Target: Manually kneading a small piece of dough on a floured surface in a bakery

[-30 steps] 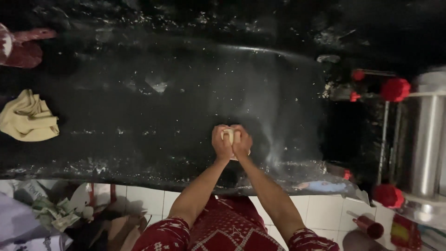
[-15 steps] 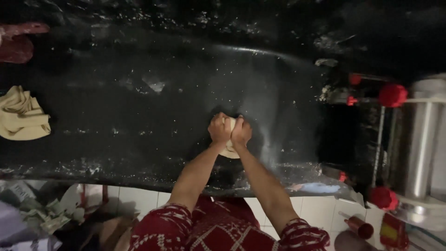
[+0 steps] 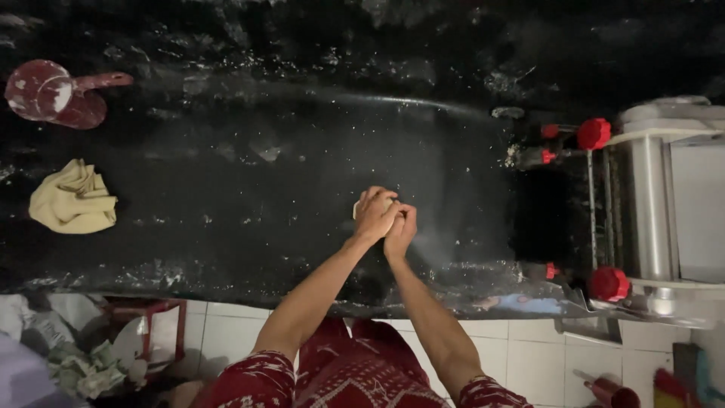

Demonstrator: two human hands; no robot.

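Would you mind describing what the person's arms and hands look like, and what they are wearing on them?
Both arms are bare from the short sleeves down to the fingers. The left hand and the right hand wear no gloves, and no rings, watch or bracelets can be made out. The sleeves end above the elbows and are dark red cloth with a fine white pattern, matching the rest of the garment.

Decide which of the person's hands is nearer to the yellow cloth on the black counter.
Left. The left hand lies on the side towards the yellow cloth, far across the black counter. The right hand presses against it on the far side.
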